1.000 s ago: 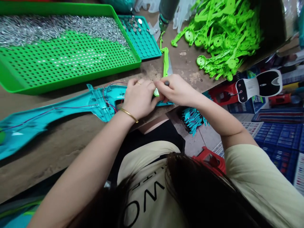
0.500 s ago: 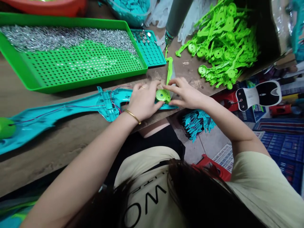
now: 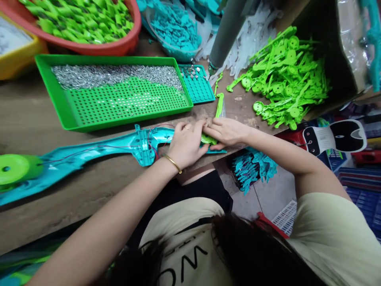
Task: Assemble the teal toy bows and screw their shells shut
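A long turquoise plastic shell [image 3: 101, 147] with thin dark red wires lies along the table's front edge. At its right end is a small round bright green plastic part [image 3: 208, 139], mostly covered by my fingers. My left hand [image 3: 188, 145], with a gold bangle at the wrist, grips this part from the left, thumb along the near side. From the right, my right hand [image 3: 228, 132] closes over it, fingers bent and thumb near the shell's tip. Just beyond my hands lies a pair of scissors with a green handle [image 3: 219, 105].
Behind the shell stands a green perforated tray [image 3: 125, 115] of small metal screws, beside a turquoise tray [image 3: 202, 93]. A grey power screwdriver [image 3: 228, 37] hangs above the table. Green parts [image 3: 285, 79] spill from a box at right. A red basin [image 3: 119, 45] stands at back left.
My right hand's fingers have moved in from beside the round green part to cover more of it. The camera view has shifted, showing more of the table's back.
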Available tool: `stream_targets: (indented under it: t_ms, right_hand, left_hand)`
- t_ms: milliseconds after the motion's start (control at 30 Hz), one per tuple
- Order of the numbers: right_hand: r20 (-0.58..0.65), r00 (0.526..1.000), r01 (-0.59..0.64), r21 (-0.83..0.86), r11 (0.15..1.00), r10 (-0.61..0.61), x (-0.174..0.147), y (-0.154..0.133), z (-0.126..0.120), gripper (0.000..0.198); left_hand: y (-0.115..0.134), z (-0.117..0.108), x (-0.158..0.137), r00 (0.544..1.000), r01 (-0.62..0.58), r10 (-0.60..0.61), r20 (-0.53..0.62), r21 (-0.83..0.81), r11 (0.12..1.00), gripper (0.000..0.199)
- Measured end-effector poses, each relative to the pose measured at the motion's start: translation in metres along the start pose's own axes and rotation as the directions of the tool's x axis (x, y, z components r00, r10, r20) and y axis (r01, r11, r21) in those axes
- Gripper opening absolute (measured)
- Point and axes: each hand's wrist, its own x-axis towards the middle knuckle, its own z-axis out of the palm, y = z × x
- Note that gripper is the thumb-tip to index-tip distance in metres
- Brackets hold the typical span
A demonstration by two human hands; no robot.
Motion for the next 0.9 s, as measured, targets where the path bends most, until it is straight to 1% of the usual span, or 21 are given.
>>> stream_targets:
  t_ms: [67,133,300,367,433,500,567,633,667,767,900]
  right_hand:
    - [-0.012,0.998,0.057,-0.044,0.997,-0.057,0.001,0.001,0.003,0.071]
    - [-0.051,0.995,0.08,-0.067,0.995,-0.083,0.002,0.001,0.006,0.069]
    - [-0.161,0.982,0.084,-0.099,0.992,-0.1,0.0,0.003,0.013,0.063]
    - [-0.229,0.969,0.072,-0.113,0.991,-0.097,-0.001,0.003,0.017,0.062]
    - [-0.342,0.935,0.055,-0.117,0.992,-0.092,-0.001,0.002,0.021,0.06]
    - [-0.467,0.881,0.031,-0.095,0.995,-0.073,-0.001,0.0,0.026,0.057]
    - [-0.551,0.835,-0.034,-0.021,0.999,0.017,0.0,-0.001,0.03,0.056]
    - [-0.555,0.824,-0.096,0.056,0.994,0.111,0.0,-0.003,0.034,0.058]
    - [-0.542,0.829,-0.109,0.081,0.991,0.136,0.0,-0.004,0.036,0.059]
    - [-0.494,0.857,-0.096,0.134,0.986,0.15,-0.004,-0.007,0.037,0.06]
    - [-0.4,0.874,-0.155,0.307,0.939,0.275,-0.011,-0.01,0.032,0.065]
  left_hand:
    - [0.004,0.0,-0.001,1.0,0.031,-0.031,0.0,0.006,1.0,0.062]
    - [0.006,0.0,-0.002,0.998,0.059,-0.059,-0.008,-0.003,0.998,0.06]
    - [0.006,0.0,-0.004,0.995,0.093,-0.094,-0.024,-0.037,0.995,0.057]
    - [0.006,0.0,-0.005,0.994,0.099,-0.101,-0.031,-0.048,0.994,0.056]
    - [0.006,0.0,-0.005,0.994,0.102,-0.104,-0.037,-0.058,0.993,0.054]
    - [0.007,0.0,-0.006,0.993,0.105,-0.108,-0.042,-0.063,0.992,0.053]
    - [0.008,0.001,-0.007,0.993,0.106,-0.109,-0.05,-0.056,0.993,0.051]
    - [0.008,0.001,-0.007,0.993,0.099,-0.101,-0.062,-0.044,0.994,0.049]
    - [0.008,0.001,-0.008,0.993,0.092,-0.095,-0.067,-0.042,0.995,0.05]
    - [0.007,0.001,-0.007,0.995,0.079,-0.082,-0.062,-0.052,0.996,0.051]
    - [0.006,0.0,-0.007,0.995,0.079,-0.082,-0.054,-0.055,0.995,0.052]
